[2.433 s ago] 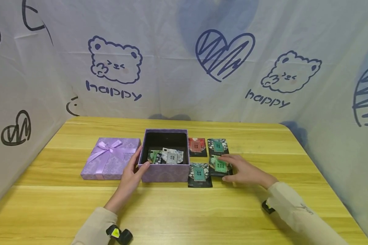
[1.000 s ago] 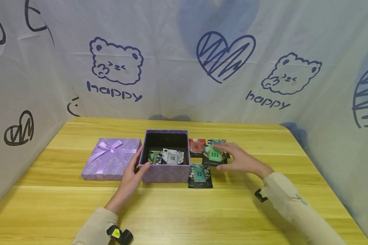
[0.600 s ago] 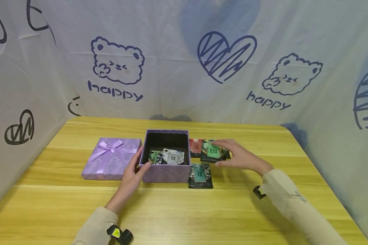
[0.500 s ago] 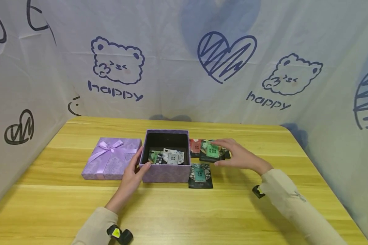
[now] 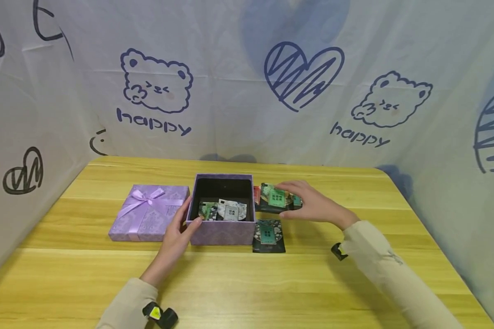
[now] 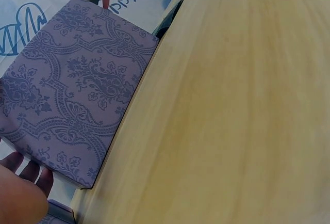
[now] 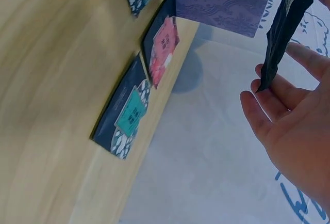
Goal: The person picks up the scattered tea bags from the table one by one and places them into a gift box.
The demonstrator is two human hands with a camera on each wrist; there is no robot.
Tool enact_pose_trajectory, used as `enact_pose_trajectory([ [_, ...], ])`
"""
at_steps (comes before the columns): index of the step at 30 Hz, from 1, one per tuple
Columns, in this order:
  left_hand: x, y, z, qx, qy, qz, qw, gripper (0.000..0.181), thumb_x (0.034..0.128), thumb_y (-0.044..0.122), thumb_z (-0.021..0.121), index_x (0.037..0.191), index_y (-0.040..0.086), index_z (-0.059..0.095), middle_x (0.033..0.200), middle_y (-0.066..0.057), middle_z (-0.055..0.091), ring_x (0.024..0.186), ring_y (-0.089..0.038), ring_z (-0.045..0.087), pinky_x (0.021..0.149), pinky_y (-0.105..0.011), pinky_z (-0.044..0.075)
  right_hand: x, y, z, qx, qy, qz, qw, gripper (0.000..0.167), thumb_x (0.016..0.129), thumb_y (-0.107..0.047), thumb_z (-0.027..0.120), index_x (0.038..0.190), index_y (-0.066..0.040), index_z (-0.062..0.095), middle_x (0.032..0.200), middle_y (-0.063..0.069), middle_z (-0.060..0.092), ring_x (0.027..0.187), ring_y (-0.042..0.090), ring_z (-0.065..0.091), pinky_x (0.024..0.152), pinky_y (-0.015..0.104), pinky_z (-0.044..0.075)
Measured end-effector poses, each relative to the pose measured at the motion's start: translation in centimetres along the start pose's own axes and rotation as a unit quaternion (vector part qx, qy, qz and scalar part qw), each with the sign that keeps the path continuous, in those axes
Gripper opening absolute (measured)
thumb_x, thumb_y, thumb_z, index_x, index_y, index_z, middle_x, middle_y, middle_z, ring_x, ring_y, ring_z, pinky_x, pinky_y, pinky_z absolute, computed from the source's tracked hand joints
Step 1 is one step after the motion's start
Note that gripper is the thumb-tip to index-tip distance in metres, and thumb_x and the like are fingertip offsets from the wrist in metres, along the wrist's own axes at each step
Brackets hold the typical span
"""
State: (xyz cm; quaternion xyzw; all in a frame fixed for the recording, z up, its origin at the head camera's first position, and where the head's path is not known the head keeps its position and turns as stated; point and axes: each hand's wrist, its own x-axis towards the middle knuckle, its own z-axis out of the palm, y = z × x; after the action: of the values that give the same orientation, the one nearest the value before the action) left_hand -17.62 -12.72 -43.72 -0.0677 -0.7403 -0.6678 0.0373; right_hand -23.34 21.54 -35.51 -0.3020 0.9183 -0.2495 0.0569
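Observation:
My left hand holds the near left corner of the open purple gift box, thumb at the front rim and fingers along the left side. Inside lie a white-patterned sachet and a green one. Raised off the table, a dark sachet with a light green label is pinched in my right hand; the right wrist view shows it edge-on. Behind it, a red-labelled sachet and a teal-labelled sachet lie flat, partly hidden in the head view. Another teal-labelled sachet lies beside the box's front right corner.
The purple lid with its ribbon bow lies left of the box, close to my left hand. All stand on a wooden table. A white cloth with drawings hangs around its back and sides.
My right hand has taken hold of the green-labelled sachet, lifted it and carried it leftward over the red- and teal-labelled ones towards the box. My left hand stays on the box.

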Motion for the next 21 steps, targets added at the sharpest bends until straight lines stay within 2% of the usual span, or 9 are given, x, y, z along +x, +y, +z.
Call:
enact_pose_trajectory([
  [21,0.1,-0.3,0.0,0.002,0.002,0.016,0.9999,0.064,0.0981,0.012,0.056,0.154,0.010,0.025,0.147,-0.025,0.037,0.126,-0.037,0.042,0.090,-0.013,0.039,2.7,-2.3,0.1,0.002,-0.019,-0.020,0.9996,0.075,0.087,-0.042,0.070,0.149,-0.013,0.040,0.153,0.013,0.032,0.139,0.033,0.026,0.107,0.058,0.027],
])
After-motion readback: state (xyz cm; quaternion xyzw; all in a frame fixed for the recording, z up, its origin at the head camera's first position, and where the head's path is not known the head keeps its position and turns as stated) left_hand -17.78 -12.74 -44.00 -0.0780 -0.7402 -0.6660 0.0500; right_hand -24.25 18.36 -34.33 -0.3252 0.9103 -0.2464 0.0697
